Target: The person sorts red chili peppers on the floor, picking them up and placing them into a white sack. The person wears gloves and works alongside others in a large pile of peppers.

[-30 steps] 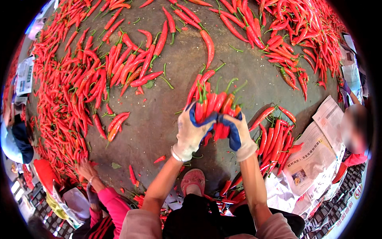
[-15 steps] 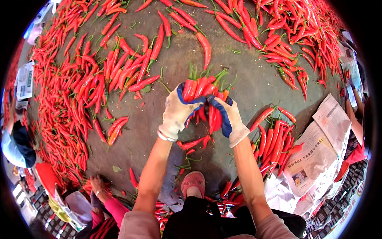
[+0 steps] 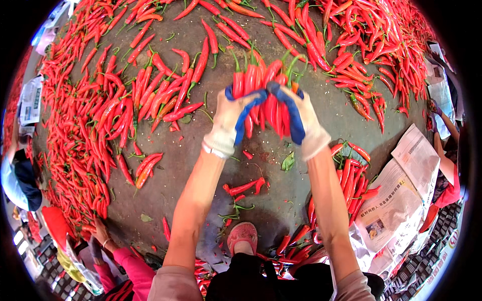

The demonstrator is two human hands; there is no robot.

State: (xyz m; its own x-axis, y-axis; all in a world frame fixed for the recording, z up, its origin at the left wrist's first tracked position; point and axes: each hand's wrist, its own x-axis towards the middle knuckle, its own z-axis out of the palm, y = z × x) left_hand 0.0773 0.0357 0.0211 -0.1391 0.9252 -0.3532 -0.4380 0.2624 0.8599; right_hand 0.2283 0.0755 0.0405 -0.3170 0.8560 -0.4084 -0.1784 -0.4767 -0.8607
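Note:
Both my hands wear white gloves with blue palms and fingers. Between them they grip a bunch of red chili peppers (image 3: 255,79), green stems pointing away from me and tips hanging down. My left hand (image 3: 235,114) closes round the bunch's left side. From the other side my right hand (image 3: 300,111) presses it, the thumbs of both gloves nearly meeting in front. The bunch is above the dark ground sheet (image 3: 201,140). Beneath my arms lie a few loose chili pieces (image 3: 245,187) and a green leaf (image 3: 288,161).
Chili heaps cover the left (image 3: 75,130) and far right (image 3: 386,45). By my right forearm a chili pile (image 3: 354,188) adjoins newspaper sheets (image 3: 396,193). At lower left another person's hand (image 3: 103,235) reaches into chilies; a person in red (image 3: 447,183) is at the right.
My hands have moved farther away from me with the chili bunch, and the bunch looks more spread. At lower left the other person's hand has shifted left and away from me.

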